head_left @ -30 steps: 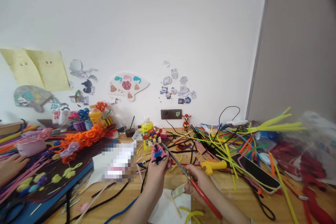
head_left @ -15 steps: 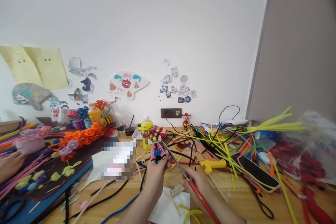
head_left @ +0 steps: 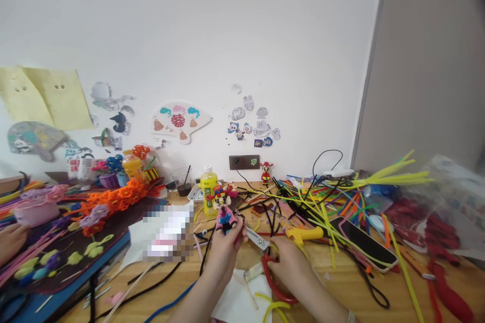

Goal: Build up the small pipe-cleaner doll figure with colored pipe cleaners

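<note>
Closed around a small fuzzy doll (head_left: 223,216) is my left hand (head_left: 227,248). The doll stands upright, with a red and blue hat, a pink body and a blue lower part. My right hand (head_left: 291,265) grips scissors (head_left: 259,239) with red handles. Their silver blades point left at the doll's side, just by my left fingertips. Whether the blades touch it, I cannot tell. Under my hands are a white sheet (head_left: 237,299), a small pale roll (head_left: 253,272) and yellow pipe cleaners (head_left: 278,307). Behind the doll stands a yellow bottle (head_left: 209,193).
A yellow glue gun (head_left: 305,234), a phone (head_left: 366,243) and heaps of pipe cleaners (head_left: 394,176) lie to the right. A red-dressed doll (head_left: 266,173) stands by the wall. Orange fuzzy flowers (head_left: 117,201) lie left, near another person's hand (head_left: 13,242).
The scissors have turned in my right hand, so the pivot and a red handle loop now show. The doll is slightly lower. The whole view has shifted a little.
</note>
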Motion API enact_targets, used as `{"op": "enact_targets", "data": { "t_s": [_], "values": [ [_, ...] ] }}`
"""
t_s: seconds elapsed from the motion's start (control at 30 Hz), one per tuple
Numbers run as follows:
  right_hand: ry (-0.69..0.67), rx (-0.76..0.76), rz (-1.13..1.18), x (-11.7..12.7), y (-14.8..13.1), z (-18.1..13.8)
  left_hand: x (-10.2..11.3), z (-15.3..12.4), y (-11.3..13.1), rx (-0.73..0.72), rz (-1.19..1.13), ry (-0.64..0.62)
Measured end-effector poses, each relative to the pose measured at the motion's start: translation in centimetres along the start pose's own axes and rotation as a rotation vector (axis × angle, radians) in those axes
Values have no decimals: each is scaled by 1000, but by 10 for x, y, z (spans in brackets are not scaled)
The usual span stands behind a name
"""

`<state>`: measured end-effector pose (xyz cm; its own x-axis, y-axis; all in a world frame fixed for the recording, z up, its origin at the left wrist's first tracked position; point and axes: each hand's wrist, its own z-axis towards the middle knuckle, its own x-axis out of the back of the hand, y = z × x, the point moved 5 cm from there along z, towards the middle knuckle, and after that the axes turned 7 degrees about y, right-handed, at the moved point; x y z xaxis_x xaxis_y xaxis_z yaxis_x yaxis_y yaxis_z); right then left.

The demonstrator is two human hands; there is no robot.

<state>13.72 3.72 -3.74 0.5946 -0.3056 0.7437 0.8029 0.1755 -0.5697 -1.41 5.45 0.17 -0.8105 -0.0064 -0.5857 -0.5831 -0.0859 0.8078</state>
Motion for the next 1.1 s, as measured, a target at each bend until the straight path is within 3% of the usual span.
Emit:
{"op": "enact_targets", "data": {
  "t_s": [0.17, 0.27, 0.43, 0.67, 0.97, 1.1],
  "values": [
    [-17, 86, -136, 7, -12, -5, 2, 0, -4, 72, 26, 53],
    [68, 153, -148, 18, -19, -4, 1, -3, -9, 124, 75, 52],
    [255, 323, 225, 34, -30, -4, -7, -16, -23, 201, 141, -12],
    [243, 244, 421, 29, -28, -1, -9, -24, -37, 276, 119, -63],
    [318, 350, 256, 33, -35, -5, -10, -20, -32, 180, 288, -74],
    [337, 431, 125, 31, -38, -9, -8, -18, -27, 87, 414, -2]
  ]
}}
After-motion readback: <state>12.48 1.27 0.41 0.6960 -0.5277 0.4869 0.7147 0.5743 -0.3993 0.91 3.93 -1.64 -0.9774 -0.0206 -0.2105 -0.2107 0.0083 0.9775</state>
